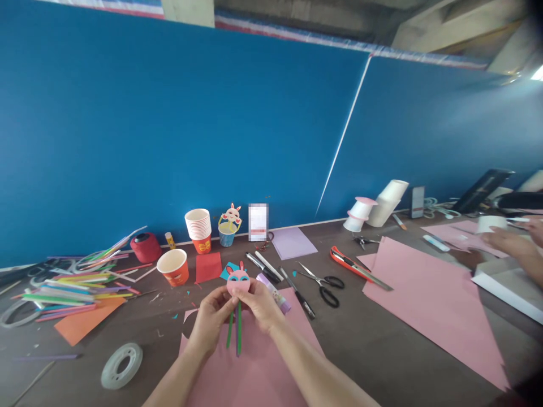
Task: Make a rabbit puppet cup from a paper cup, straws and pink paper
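Observation:
My left hand (211, 314) and my right hand (262, 303) are closed together on a small pink paper rabbit face (238, 281) with ears and teal eye patches. Two green straws (235, 332) hang down from it between my hands. Both hands pinch the piece above a pink paper sheet (254, 367) on the brown table. A purple glue stick (274, 293) lies just right of my right hand.
Black-handled scissors (324, 282), a red cutter (348, 262), pens, paper cups (173, 267), a stack of cups (199, 229), coloured straws (72, 282), a tape roll (122, 365) and a large pink sheet (428, 299) lie around. Another person's hands (515, 246) work at the far right.

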`<state>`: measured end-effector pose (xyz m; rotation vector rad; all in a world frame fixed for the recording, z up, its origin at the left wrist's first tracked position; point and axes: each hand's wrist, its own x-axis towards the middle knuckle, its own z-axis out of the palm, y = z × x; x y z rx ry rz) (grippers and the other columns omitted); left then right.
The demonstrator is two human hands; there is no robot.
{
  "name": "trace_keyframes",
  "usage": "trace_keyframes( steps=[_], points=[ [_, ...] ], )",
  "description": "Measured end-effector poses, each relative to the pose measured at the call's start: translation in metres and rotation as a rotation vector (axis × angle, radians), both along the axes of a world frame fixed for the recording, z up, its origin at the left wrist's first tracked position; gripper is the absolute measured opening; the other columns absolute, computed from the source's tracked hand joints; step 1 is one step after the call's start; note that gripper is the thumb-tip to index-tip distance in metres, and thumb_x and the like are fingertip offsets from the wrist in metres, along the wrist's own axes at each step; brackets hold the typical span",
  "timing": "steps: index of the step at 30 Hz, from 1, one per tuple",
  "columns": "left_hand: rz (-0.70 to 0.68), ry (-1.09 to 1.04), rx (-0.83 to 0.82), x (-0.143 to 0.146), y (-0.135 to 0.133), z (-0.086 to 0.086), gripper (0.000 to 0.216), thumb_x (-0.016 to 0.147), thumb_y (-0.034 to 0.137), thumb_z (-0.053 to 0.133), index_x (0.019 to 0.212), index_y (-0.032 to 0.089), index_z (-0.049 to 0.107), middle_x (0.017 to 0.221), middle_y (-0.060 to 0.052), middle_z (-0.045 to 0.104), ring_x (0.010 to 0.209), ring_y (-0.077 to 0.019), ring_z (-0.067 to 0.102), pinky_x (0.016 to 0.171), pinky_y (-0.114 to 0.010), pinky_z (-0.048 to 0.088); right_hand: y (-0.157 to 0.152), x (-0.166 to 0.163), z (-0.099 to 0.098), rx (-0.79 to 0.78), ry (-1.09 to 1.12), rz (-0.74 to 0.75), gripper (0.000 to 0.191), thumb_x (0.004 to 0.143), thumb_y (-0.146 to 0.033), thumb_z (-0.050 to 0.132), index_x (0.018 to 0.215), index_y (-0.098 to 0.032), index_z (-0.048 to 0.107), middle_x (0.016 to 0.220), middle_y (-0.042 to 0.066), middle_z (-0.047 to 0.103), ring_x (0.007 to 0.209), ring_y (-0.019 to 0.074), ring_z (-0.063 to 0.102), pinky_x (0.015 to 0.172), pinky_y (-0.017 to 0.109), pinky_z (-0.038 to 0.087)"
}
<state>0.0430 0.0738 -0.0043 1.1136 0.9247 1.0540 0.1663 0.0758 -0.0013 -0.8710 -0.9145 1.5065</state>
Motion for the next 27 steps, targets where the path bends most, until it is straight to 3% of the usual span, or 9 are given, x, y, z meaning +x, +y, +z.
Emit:
trace_keyframes(
  steps=[4,11,16,27],
  points=[
    [0.009,0.022,0.016,-0.0003,-0.0002,0.0003,0.026,0.069,0.036,0.065,0.088,0.019,0.061,0.069,0.002,0.058,0.058,-0.0098,0.052,0.049,-0.019,0.04,-0.0018,0.0001,0.0049,-0.006,0.017,0.046,0.034,0.064,-0.038,0.07,0.09,-0.017,0.063,0.078,0.004,0.065,0.07,0.017,0.059,0.059,0.025,0.044],
    [0.052,0.018,0.009,-0.0013,-0.0001,0.0007,0.028,0.07,0.038,0.064,0.09,0.019,0.061,0.068,0.003,0.059,0.057,-0.0094,0.052,0.05,-0.018,0.04,0.0021,-0.0001,0.0016,-0.06,-0.059,-0.077,0.027,0.067,-0.042,0.063,0.069,-0.016,0.057,0.055,-0.003,0.053,0.045,0.0074,0.044,0.045,0.019,0.036],
    [0.072,-0.029,-0.016,-0.0025,0.0003,0.0008,0.031,0.071,0.037,0.063,0.097,0.02,0.061,0.074,0.001,0.064,0.057,-0.01,0.056,0.051,-0.019,0.043,0.0006,-0.0027,-0.0017,0.051,-0.185,-0.056,0.011,0.069,-0.027,0.059,0.07,-0.016,0.062,0.052,-0.005,0.05,0.044,0.0076,0.04,0.044,0.02,0.032],
    [0.13,-0.066,-0.027,-0.0066,0.0042,-0.0059,0.03,0.068,0.035,0.066,0.089,0.013,0.067,0.072,-0.003,0.066,0.063,-0.0155,0.059,0.057,-0.024,0.047,-0.0044,-0.0049,-0.0009,0.187,-0.409,-0.094,0.014,0.072,-0.026,0.057,0.071,-0.014,0.065,0.057,-0.002,0.053,0.049,0.0093,0.04,0.045,0.02,0.03]
  ],
)
